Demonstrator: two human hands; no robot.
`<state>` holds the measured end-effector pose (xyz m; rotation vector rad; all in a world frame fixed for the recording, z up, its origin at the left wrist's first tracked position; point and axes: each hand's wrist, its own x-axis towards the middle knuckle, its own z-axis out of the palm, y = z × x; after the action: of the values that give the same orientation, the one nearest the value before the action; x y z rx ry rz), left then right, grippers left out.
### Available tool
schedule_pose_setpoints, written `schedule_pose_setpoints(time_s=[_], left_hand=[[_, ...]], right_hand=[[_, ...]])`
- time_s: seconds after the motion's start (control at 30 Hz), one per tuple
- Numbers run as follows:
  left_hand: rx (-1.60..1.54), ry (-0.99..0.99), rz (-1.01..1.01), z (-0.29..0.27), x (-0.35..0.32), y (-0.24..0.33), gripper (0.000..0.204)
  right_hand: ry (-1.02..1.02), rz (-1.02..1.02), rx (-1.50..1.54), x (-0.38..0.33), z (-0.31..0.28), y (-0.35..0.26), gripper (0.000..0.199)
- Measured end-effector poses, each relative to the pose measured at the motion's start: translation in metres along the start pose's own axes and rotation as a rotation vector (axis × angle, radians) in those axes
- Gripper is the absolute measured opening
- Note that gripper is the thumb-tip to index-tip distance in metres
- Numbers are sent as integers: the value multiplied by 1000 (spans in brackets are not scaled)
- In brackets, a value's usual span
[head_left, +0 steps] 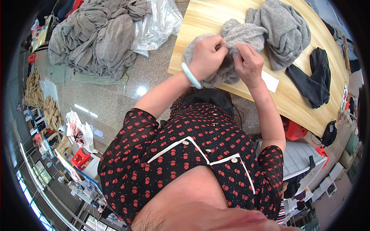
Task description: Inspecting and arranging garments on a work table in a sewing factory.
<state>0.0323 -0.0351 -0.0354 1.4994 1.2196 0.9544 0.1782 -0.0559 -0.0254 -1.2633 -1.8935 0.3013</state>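
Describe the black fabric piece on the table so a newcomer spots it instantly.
Find the pale wood-grained table at the picture's top right. Past the right hand and the white rectangular sheet, toward the table's right edge, lies the black fabric piece, bent into a V. Its colour sets it apart from the rumpled grey knit bundle to its upper left.

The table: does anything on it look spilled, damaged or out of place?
The dark cloth piece stands out slightly: it lies bent, and its colour differs from the grey knits beside it. I see no spill or damage.
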Motion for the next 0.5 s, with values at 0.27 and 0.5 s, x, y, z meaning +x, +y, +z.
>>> schedule_pose_setpoints(time_s=[0.27,0.5], left_hand=[[11,176,234,9,-13,2,5],[-303,-414,-125,-23,17,-5,22]], right_hand=[[118,91,48,-4,11,4,21],[75,134,176,-5,5,2,24]])
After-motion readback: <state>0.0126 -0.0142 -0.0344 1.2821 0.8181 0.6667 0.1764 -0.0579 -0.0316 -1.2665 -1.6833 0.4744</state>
